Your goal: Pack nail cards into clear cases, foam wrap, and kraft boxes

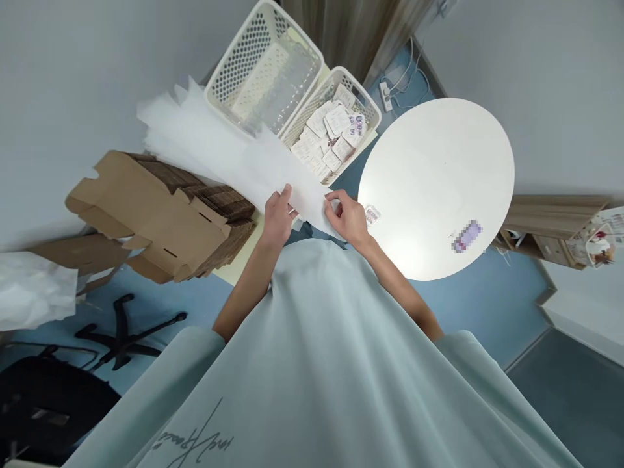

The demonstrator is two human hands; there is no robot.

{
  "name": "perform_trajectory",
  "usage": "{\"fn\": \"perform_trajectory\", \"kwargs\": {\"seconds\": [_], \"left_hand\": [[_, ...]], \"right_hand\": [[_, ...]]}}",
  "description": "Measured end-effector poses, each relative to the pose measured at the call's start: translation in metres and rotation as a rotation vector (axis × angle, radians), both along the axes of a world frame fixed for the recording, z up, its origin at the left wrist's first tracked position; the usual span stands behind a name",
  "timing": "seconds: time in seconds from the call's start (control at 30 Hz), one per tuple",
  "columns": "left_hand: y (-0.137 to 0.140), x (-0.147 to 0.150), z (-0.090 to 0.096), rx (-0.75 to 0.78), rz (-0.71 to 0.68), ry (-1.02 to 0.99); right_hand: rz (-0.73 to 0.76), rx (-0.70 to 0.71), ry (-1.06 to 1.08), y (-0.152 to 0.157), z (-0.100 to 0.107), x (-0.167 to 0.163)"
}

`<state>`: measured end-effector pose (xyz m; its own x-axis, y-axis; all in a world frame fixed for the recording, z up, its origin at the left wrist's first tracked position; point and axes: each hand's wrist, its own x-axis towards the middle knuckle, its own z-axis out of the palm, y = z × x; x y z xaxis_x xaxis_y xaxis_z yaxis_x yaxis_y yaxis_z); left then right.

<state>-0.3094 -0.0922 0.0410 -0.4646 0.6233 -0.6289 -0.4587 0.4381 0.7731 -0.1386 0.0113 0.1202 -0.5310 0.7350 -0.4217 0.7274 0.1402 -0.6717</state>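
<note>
A stack of thin, translucent white sheets (244, 153) stretches from the upper left down to my body. At its near end, my left hand (279, 218) holds the edge with the thumb on top and the fingers partly hidden underneath. My right hand (347, 218) pinches the corner on the opposite side, thumb and forefinger together. Whether one sheet or more is between my fingers, I cannot tell. A small white card with print (372, 216) lies on the round table's edge, close to my right wrist.
Beyond the sheets stand a white basket of clear plastic pieces (213, 97) and a smaller basket of printed cards (377, 117). Flattened brown cartons (160, 221) are stacked at left. A white round table (433, 162) bears a pixelated purple item (467, 236). A black chair (53, 403) stands lower left.
</note>
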Motion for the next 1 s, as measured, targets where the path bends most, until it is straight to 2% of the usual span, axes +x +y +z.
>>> {"fn": "perform_trajectory", "kwargs": {"seconds": [0.1, 0.27, 0.37, 0.47, 0.57, 0.77, 0.87, 1.0], "left_hand": [[0.014, 0.024, 0.017, 0.069, -0.056, 0.054], [0.043, 0.069, 0.041, 0.134, -0.275, 0.101], [0.063, 0.099, 0.055, 0.151, -0.454, 0.101], [0.079, 0.131, 0.064, 0.161, -0.610, 0.134], [0.090, 0.162, 0.067, 0.201, -0.692, 0.125], [0.096, 0.219, 0.066, 0.249, -0.737, 0.000], [0.095, 0.243, 0.061, 0.244, -0.745, -0.034], [0.094, 0.266, 0.049, 0.248, -0.719, 0.022]], "right_hand": [[-0.082, -0.016, 0.063, 0.002, 0.010, 0.041], [-0.239, -0.095, 0.067, 0.001, 0.017, 0.108], [-0.411, -0.096, 0.120, -0.001, 0.010, 0.144], [-0.572, -0.039, 0.193, -0.003, -0.004, 0.177], [-0.695, 0.006, 0.283, -0.006, -0.018, 0.206], [-0.908, 0.043, 0.380, -0.015, -0.032, 0.256], [-0.949, 0.018, 0.434, -0.017, -0.036, 0.277], [-0.945, -0.033, 0.489, -0.019, -0.043, 0.297]]}}
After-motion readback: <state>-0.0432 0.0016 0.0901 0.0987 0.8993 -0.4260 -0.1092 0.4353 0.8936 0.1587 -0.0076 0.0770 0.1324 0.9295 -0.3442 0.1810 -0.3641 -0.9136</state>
